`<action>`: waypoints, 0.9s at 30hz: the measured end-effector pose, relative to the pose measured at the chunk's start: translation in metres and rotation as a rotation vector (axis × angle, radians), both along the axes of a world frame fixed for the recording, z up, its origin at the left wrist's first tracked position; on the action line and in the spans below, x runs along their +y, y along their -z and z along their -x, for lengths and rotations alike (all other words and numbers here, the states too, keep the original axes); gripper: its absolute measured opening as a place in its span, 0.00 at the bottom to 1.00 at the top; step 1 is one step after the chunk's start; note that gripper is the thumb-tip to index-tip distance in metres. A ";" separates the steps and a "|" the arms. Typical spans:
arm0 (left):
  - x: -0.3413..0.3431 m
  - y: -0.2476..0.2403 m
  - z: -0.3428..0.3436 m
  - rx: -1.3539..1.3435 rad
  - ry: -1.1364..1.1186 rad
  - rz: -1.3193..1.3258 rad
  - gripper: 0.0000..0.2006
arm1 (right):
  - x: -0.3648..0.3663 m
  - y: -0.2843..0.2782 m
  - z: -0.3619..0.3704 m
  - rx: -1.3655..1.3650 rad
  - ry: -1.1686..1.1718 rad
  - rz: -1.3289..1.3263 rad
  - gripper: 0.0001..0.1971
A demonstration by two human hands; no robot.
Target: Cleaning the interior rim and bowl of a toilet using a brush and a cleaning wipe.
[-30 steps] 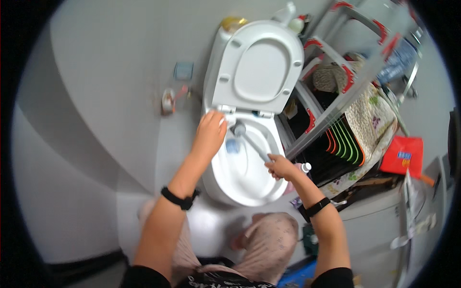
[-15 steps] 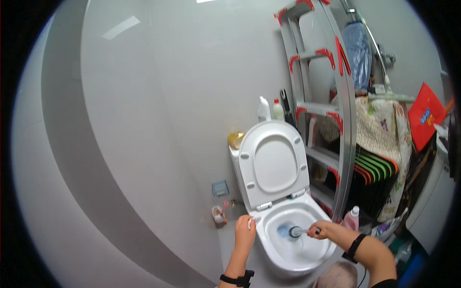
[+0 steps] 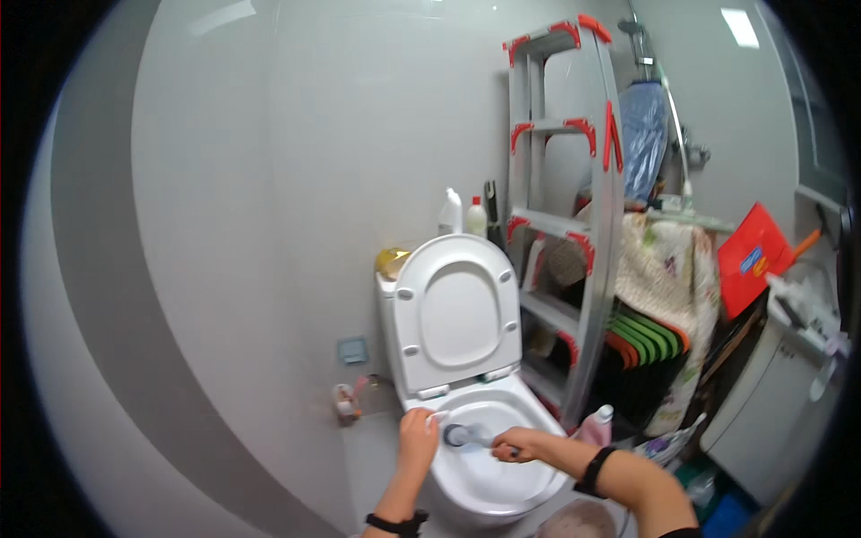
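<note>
In the toilet bowl (image 3: 502, 491) I have a toilet brush (image 3: 468, 438). Its dark head is against the upper left inside of the bowl, and my right hand (image 3: 516, 444) is closed round its handle. My left hand (image 3: 418, 439) is closed by the left rim, with a small white thing (image 3: 438, 418) showing at its fingers. What that thing is I cannot make out. Behind the bowl the white seat and lid (image 3: 457, 314) stand raised against the tank.
A white bottle (image 3: 451, 212) and a red-capped bottle (image 3: 476, 217) stand behind the lid. To the right lean an aluminium stepladder (image 3: 592, 296) and cloth-covered folded chairs (image 3: 650, 336). A pink bottle (image 3: 595, 426) is beside the bowl; a small holder (image 3: 345, 403) is at the left wall.
The brush has moved from the middle of the bowl to its left inner side, with my right hand following. My left hand stays by the left rim. The whole view has shifted.
</note>
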State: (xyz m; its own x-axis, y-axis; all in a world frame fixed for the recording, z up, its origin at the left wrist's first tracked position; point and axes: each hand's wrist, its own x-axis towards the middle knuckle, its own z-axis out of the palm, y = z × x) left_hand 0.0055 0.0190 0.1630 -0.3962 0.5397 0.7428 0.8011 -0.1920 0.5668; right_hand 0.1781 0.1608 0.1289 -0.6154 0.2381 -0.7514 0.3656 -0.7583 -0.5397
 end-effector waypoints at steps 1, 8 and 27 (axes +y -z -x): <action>0.001 0.008 0.004 0.025 -0.012 0.009 0.04 | 0.002 0.005 0.002 0.070 0.014 -0.066 0.11; -0.002 0.013 0.000 -0.022 -0.012 0.057 0.05 | -0.036 0.022 0.033 -0.115 -0.193 -0.350 0.08; 0.004 -0.002 -0.017 -0.021 0.033 0.119 0.04 | -0.076 0.007 0.007 -0.370 -1.603 -1.504 0.10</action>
